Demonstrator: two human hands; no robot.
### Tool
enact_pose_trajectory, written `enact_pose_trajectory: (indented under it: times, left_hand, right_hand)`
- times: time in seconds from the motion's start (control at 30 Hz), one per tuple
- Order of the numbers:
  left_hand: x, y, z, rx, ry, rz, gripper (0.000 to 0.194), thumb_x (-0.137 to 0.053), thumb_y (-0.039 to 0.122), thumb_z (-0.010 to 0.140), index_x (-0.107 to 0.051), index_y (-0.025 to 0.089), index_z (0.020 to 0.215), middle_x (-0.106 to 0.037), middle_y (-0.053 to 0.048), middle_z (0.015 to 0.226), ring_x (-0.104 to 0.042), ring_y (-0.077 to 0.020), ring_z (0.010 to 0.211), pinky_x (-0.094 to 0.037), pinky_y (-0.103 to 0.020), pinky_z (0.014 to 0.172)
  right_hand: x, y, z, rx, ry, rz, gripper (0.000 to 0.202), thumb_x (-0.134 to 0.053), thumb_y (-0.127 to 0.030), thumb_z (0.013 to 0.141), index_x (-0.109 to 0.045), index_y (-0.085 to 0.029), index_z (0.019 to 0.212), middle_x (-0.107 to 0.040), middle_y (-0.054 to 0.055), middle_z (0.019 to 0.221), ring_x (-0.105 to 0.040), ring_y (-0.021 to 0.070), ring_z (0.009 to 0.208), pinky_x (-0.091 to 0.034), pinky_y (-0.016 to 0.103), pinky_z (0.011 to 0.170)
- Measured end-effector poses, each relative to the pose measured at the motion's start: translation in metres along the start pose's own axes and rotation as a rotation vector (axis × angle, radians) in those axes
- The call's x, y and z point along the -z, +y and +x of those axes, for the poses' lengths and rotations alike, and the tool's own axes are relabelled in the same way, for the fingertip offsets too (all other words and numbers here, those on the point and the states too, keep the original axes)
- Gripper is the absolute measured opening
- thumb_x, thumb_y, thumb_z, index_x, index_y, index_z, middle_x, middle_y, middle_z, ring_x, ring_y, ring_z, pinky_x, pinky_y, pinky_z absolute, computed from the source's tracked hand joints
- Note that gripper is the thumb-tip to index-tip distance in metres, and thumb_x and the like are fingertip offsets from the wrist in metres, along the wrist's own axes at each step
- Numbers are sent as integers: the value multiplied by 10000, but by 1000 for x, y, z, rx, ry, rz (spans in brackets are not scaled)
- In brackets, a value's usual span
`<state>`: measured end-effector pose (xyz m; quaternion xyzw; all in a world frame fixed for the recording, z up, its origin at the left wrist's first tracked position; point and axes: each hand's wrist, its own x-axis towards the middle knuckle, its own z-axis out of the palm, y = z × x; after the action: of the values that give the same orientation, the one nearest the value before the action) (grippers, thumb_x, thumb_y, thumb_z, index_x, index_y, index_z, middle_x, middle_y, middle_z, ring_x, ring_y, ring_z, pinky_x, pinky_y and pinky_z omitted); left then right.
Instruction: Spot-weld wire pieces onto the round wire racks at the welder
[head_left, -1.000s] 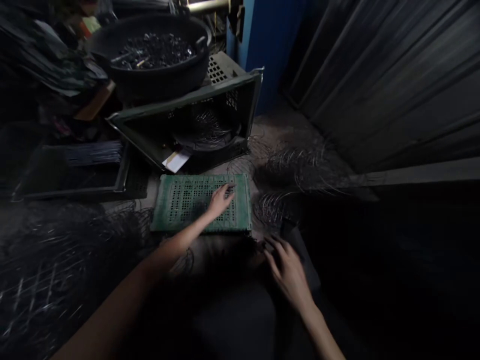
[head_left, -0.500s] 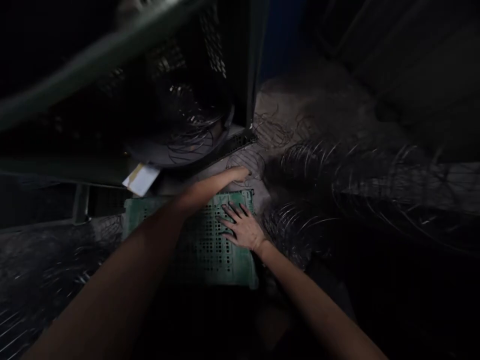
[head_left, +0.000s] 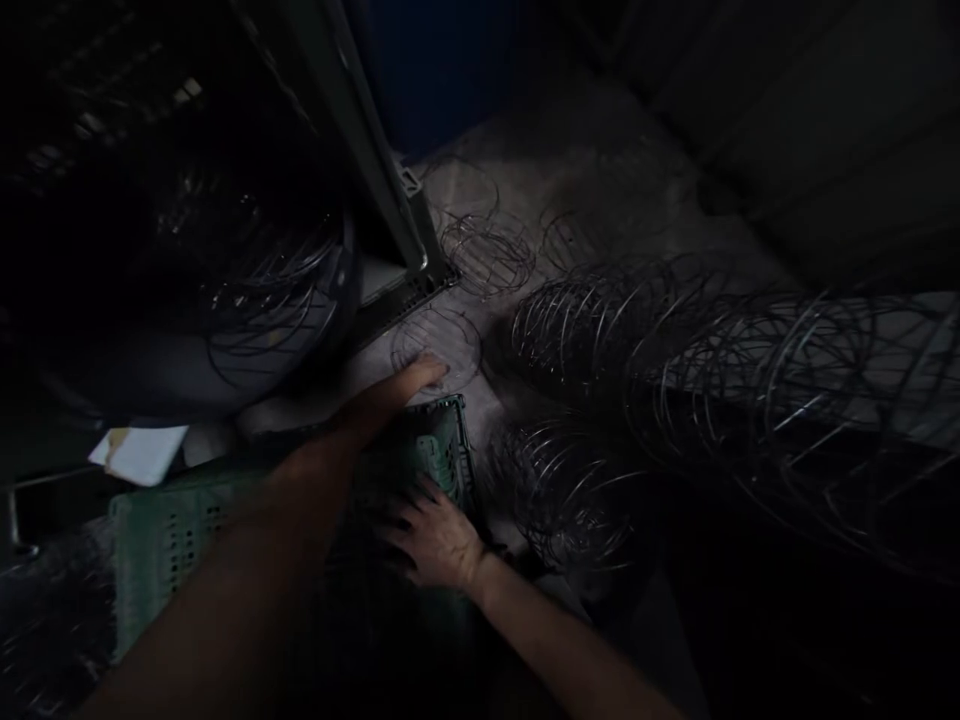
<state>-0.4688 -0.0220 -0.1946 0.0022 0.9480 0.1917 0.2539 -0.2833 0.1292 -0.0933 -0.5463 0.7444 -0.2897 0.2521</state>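
Observation:
My left hand (head_left: pixel 429 371) reaches past the far edge of a green plastic crate (head_left: pixel 146 560), over a flat round wire grille (head_left: pixel 461 345) on the floor. Its fingers look curled, and shadow hides what they grip, if anything. My right hand (head_left: pixel 442 540) lies on the crate's right part with its fingers spread, slightly blurred, holding nothing. The left forearm crosses above the crate and covers much of it.
More round wire pieces (head_left: pixel 491 255) lie on the floor ahead. Stacked wire coils (head_left: pixel 577 320) run along the right. At left stand a dark crate frame (head_left: pixel 420 235), a grey basin (head_left: pixel 247 375) holding wire pieces, and a white card (head_left: pixel 146 455).
The view has swung to the right, bringing more of the wire stacks in. The right hand still rests spread on the crate, and the left hand stays near the floor grille.

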Motion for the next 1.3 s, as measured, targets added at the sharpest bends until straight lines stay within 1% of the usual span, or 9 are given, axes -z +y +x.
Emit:
enact_pose_trajectory:
  times: [0.2, 0.33, 0.53, 0.67, 0.8, 0.9, 1.0, 1.17, 1.3]
  left_hand:
    - [49, 30, 10, -149, -12, 36, 282, -538, 325, 887, -616, 143, 1088, -656, -79, 1046, -613, -167, 953, -480, -282, 868]
    - [98, 59, -23, -121, 97, 66, 302, -565, 309, 865, -639, 149, 1110, -698, -78, 1008, -643, -195, 935, -486, -251, 821]
    - [145, 103, -136, -126, 365, -83, 342, -461, 357, 915, -615, 192, 1172, -657, -74, 1151, -609, -203, 1061, -454, -305, 948]
    - [151, 112, -232, -73, 598, -810, 343, -552, 455, 837, -660, 187, 1021, -675, -58, 1068, -651, -177, 884, -527, -270, 786]
    - [149, 101, -331, 43, 697, -1437, 465, -705, 496, 686, -609, 195, 1028, -672, -13, 780, -637, -134, 653, -532, -247, 622]
    - [142, 97, -398, 121, 688, -1684, 524, -763, 477, 617, -566, 202, 1017, -634, 23, 607, -650, -157, 596, -553, -305, 631]
    - [122, 110, -456, 116, 563, -1807, 511, -769, 437, 625, -545, 195, 1016, -641, 18, 598, -659, -175, 590, -565, -348, 645]
    - [74, 174, -524, 26, 212, -1893, 377, -688, 356, 751, -542, 190, 1057, -639, 7, 636, -654, -162, 575, -568, -332, 620]
    - [50, 231, -560, -147, -222, -1768, 391, -658, 404, 781, -572, 171, 1082, -652, -29, 692, -669, -174, 626, -567, -315, 629]
  right_hand:
    - [3, -4, -1, -18, 30, -12, 459, -454, -511, 888, -518, -289, 1285, -354, 58, 1458, -178, 260, 1388, -107, 499, 1138]
    - [6, -5, 0, -19, 25, -46, 512, -466, -539, 872, -503, -273, 1308, -299, 79, 1491, -106, 270, 1412, -112, 512, 1133]
    - [13, -11, 2, -37, 21, -75, 551, -529, -506, 849, -471, -257, 1337, -212, 87, 1528, -104, 272, 1412, -91, 508, 1131]
    - [22, -26, 15, -204, 87, 342, 455, -689, -352, 736, -609, -259, 1174, -345, 56, 1476, -174, 270, 1398, -43, 490, 1137]
    - [50, -57, 12, -468, 266, 675, 327, -593, -438, 793, -668, -210, 1016, -633, 83, 1151, -504, 297, 1180, -307, 511, 1045]
    - [75, -98, -34, -538, 457, 747, 632, -194, -599, 913, -547, -174, 1220, -636, 120, 1091, -606, 261, 1017, -448, 464, 909]
    - [87, -160, -109, -564, 649, 853, 849, 100, -649, 854, -349, -164, 1387, -602, 166, 1141, -632, 247, 955, -488, 449, 824]
    - [59, -280, -236, -736, 1093, 1077, 865, -539, -700, 741, -254, -266, 1433, -579, 120, 1206, -639, 240, 947, -487, 405, 845]
    - [7, -363, -324, -845, 1359, 1048, 788, -578, -641, 746, -340, -247, 1386, -631, 88, 1096, -668, 222, 837, -525, 378, 778]
